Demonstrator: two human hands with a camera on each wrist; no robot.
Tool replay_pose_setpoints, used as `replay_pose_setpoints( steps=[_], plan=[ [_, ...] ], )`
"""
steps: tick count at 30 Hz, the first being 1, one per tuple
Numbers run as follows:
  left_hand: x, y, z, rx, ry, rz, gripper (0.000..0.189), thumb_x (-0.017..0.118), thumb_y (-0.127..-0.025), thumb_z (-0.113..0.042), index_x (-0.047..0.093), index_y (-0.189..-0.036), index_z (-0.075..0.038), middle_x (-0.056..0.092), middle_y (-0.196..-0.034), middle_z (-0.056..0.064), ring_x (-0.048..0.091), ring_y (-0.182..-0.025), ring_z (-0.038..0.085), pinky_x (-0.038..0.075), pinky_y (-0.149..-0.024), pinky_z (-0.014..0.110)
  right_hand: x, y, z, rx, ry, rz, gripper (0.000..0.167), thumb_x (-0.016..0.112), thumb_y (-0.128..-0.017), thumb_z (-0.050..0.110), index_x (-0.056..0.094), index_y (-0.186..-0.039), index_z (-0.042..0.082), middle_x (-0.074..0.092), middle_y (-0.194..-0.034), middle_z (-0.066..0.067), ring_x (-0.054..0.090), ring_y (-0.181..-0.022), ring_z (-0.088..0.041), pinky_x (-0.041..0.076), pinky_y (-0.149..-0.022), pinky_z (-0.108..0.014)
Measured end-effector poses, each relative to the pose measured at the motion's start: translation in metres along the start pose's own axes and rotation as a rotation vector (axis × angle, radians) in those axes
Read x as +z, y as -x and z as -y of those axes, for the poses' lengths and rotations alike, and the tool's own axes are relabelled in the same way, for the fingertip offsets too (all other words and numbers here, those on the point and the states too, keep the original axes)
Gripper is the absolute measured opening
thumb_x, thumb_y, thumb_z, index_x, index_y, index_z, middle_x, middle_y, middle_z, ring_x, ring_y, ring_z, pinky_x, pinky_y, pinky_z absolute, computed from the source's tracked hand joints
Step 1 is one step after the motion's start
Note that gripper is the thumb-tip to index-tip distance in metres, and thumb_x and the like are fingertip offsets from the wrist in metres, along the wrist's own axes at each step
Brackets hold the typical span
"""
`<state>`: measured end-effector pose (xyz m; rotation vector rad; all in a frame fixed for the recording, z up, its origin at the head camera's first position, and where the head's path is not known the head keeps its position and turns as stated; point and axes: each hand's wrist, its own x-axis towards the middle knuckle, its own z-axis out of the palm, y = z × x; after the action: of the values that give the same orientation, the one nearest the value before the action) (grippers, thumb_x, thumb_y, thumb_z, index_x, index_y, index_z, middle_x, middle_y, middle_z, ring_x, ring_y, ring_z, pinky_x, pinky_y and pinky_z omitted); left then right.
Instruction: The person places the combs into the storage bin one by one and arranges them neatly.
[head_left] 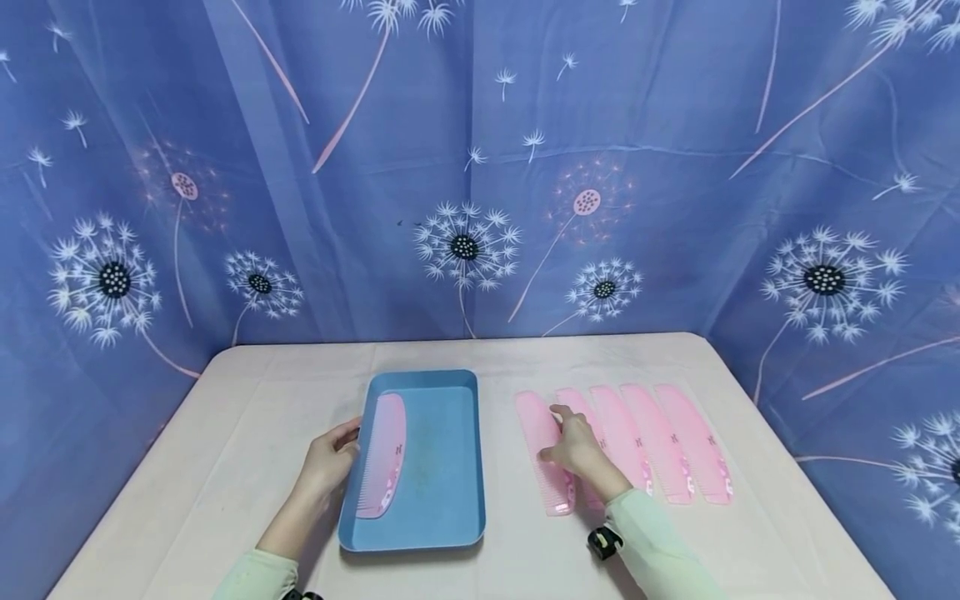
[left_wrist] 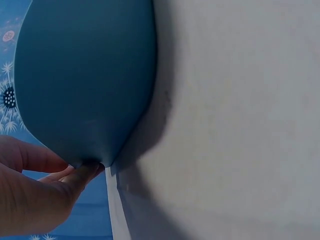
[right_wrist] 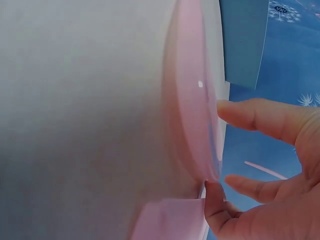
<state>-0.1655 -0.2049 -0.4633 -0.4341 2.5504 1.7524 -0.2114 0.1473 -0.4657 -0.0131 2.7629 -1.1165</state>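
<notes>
In the head view, a blue tray (head_left: 450,533) lies on the table with one pink comb (head_left: 384,454) along its left side. My left hand (head_left: 330,461) grips the tray's left rim; the left wrist view shows thumb and fingers (left_wrist: 82,175) pinching its edge. My right hand (head_left: 581,446) is over the leftmost pink comb (head_left: 534,421) of a row. In the right wrist view, the thumb (right_wrist: 240,112) is at that comb's surface, with a fingertip at its edge and the fingers spread. Whether they press on it, I cannot tell.
To the right of my right hand lie several more pink combs (head_left: 660,433), side by side and slightly slanted. A pale cloth covers the table (head_left: 247,417). Blue curtains (head_left: 360,208) with a dandelion print stand behind it and at both sides.
</notes>
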Motion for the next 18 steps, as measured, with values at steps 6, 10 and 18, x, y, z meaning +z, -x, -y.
replay_pose_setpoints(
  steps=[6, 10, 18],
  plan=[
    [-0.0006, 0.0009, -0.001, -0.005, 0.002, 0.005, 0.048, 0.041, -0.092, 0.005, 0.041, -0.14, 0.007, 0.046, -0.135, 0.032, 0.045, -0.125, 0.044, 0.042, -0.104, 0.049, 0.0008, -0.0017, -0.0016, 0.016, 0.017, -0.009, 0.085, 0.082, -0.064, 0.003, 0.04, -0.138, -0.005, 0.055, -0.102, -0.022, 0.057, -0.088, -0.031, 0.055, -0.075, -0.043],
    [-0.0009, 0.0008, -0.0014, -0.006, -0.002, 0.004, 0.048, 0.042, -0.092, 0.005, 0.041, -0.14, 0.007, 0.047, -0.135, 0.032, 0.045, -0.125, 0.044, 0.042, -0.104, 0.049, 0.0006, -0.0017, -0.0021, 0.01, 0.01, -0.009, 0.082, 0.082, -0.065, 0.003, 0.043, -0.137, -0.004, 0.061, -0.1, -0.021, 0.061, -0.089, -0.031, 0.056, -0.076, -0.043],
    [0.0, -0.0005, -0.0004, -0.024, 0.006, 0.002, 0.048, 0.042, -0.092, 0.005, 0.041, -0.14, 0.007, 0.046, -0.136, 0.031, 0.045, -0.126, 0.043, 0.042, -0.104, 0.047, -0.0065, -0.0012, -0.007, -0.043, -0.133, 0.004, 0.067, 0.073, -0.073, -0.005, 0.047, -0.134, -0.005, 0.057, -0.085, -0.013, 0.054, -0.07, -0.02, 0.05, -0.056, -0.027]
  ],
)
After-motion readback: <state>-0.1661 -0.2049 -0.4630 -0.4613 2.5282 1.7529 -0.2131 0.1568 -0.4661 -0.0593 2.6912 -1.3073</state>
